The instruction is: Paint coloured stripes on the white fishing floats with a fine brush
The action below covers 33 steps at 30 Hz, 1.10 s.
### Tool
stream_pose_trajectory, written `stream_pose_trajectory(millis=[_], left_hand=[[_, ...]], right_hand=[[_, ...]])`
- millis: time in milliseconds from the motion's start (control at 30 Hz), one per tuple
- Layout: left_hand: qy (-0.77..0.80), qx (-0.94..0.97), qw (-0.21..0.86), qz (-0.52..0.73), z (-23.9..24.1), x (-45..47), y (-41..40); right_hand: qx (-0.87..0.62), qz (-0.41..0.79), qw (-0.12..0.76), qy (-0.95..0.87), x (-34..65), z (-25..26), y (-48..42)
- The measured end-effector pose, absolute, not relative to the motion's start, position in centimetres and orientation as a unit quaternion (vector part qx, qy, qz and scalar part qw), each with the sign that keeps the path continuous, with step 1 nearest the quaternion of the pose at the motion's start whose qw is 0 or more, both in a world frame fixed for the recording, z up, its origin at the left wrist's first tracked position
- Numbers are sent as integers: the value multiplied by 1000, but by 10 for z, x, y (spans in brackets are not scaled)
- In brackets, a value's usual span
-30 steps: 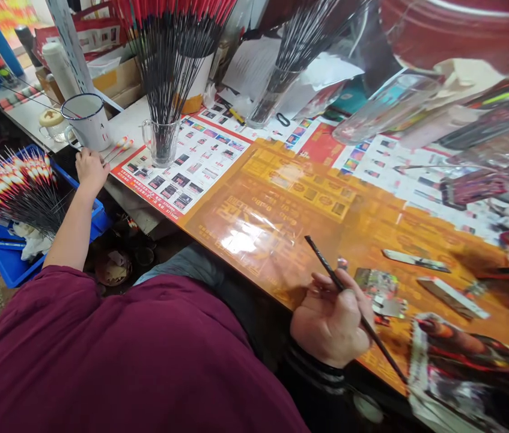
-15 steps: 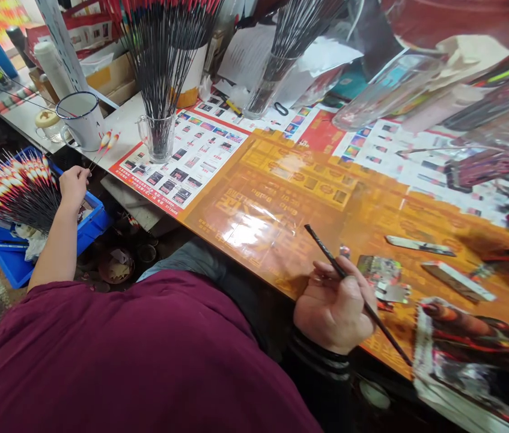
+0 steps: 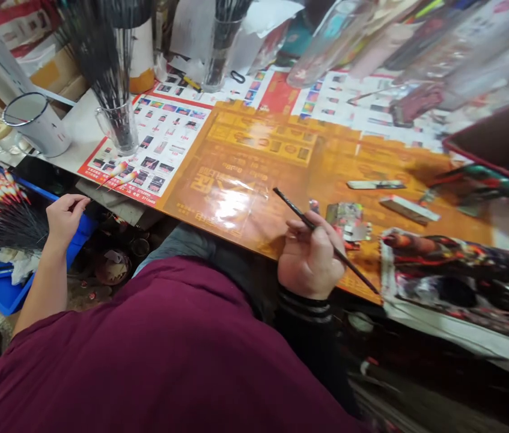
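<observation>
Over blurred orange lettering (image 3: pixel 236 180), right hand (image 3: pixel 311 255) holding black brush (image 3: pixel 290 204)

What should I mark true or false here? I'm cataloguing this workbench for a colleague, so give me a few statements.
1. The right hand grips a thin black stick like a pen. True.
2. The left hand rests on the white mug. False: it is over the blue crate.
3. Two striped floats lie on a printed sheet. True.
4. The glass jug stands empty. False: it holds upright black sticks.
</observation>
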<state>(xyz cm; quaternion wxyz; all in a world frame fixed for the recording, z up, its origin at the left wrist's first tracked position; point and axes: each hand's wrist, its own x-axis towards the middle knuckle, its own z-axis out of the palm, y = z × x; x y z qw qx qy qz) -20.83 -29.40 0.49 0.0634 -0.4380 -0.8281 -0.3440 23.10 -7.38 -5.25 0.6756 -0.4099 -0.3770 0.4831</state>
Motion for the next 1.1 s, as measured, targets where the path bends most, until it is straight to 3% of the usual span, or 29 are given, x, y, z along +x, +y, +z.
stream_pose_trajectory(millis=[233, 600, 1100], left_hand=[[-773, -506, 33, -380, 13, -172, -242], [-737, -602, 52, -304, 21, -130, -162], [-695, -660, 32, -284, -1, -88, -79]], right_hand=[[-377, 489, 677, -400, 231, -50, -75], [-345, 485, 693, -406, 230, -50, -75], [-345, 486, 677, -431, 232, -54, -71]])
